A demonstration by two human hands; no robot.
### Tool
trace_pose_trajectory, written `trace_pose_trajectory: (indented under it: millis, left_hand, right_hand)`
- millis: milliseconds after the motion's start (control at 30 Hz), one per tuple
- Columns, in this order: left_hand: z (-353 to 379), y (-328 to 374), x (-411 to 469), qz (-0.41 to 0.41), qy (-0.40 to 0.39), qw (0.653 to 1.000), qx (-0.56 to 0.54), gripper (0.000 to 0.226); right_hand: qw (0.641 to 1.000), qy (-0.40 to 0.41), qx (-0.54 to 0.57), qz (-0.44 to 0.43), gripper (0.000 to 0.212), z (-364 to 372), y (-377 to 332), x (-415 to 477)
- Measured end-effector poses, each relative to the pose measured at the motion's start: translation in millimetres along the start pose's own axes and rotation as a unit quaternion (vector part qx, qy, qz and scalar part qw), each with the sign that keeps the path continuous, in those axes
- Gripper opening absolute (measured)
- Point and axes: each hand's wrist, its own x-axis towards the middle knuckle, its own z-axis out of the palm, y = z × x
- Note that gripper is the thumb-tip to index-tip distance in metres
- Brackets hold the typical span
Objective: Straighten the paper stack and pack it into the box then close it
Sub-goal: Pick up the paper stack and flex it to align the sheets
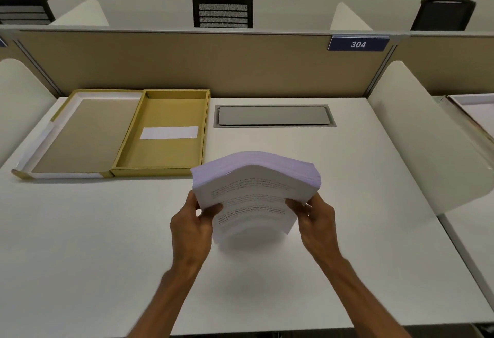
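Note:
A thick stack of printed white paper (254,190) stands on edge above the middle of the desk, bowed along its top. My left hand (191,227) grips its left side and my right hand (316,224) grips its right side. The yellow box (160,170) lies open at the back left, with a white slip on its floor. Its lid (83,134) lies face up, touching the box's left side. The stack's lower edge is blurred.
A grey cable hatch (274,116) is set into the white desk (107,244) behind the stack. Tan partition (187,62) closes the far side, with a blue 304 sign (358,44). Curved white dividers (427,137) flank the desk.

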Motion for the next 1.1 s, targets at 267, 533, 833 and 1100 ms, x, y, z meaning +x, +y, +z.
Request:
trace_pose_trajectory:
  millis: [267,533,833,1100]
  left_hand:
    - [-1.2,-9.0,-3.5,-0.012,-0.031,0.999,-0.006,0.051]
    - [-2.0,-13.4,-9.2,-0.004,-0.026,0.999,-0.026,0.046]
    - [-4.5,-36.2,-21.3,-0.053,-0.057,0.997,-0.011,0.051]
    - [-1.5,-35.5,-20.9,-0.025,-0.022,0.999,0.029,0.057]
  right_hand:
    - [0.999,-0.012,-0.034,0.001,0.037,9.8,13.7,-10.1]
    - [1.000,-0.003,-0.025,-0.010,0.038,8.9,9.6,-15.8]
    - [0.998,-0.051,-0.026,0.026,0.048,3.3,32.2,-25.0]
    - [0.999,-0.013,-0.048,0.016,0.045,4.0,35.6,-23.7]
